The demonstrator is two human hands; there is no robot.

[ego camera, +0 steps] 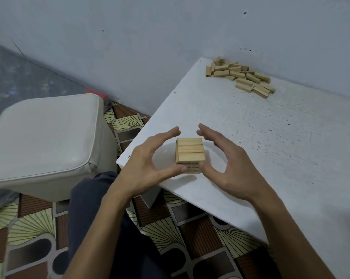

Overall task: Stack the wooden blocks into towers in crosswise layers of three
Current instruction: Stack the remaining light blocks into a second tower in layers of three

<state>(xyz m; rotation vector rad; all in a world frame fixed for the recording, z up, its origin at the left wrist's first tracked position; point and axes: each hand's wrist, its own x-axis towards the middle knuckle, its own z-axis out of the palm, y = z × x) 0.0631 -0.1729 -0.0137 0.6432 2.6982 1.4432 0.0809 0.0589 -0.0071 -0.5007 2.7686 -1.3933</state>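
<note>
In the head view, your short tower of wooden blocks (pixel 190 152) stood near the corner of the white surface (pixel 270 148) closest to you, its top layer three blocks lying side by side. Your left hand (pixel 148 164) cupped it from 9 o'clock and your right hand (pixel 228 164) from 3 o'clock. On both, the fingers (pixel 168 133) were spread and loosely curved past the tower toward 12 o'clock, clear of the wood, while each thumb tip rested against the lower front face. The pile of loose blocks (pixel 242 76) lay well apart at 1 o'clock, by the wall. A pale padded stool (pixel 45 137) sat at 9 o'clock on the patterned floor (pixel 29 228).
</note>
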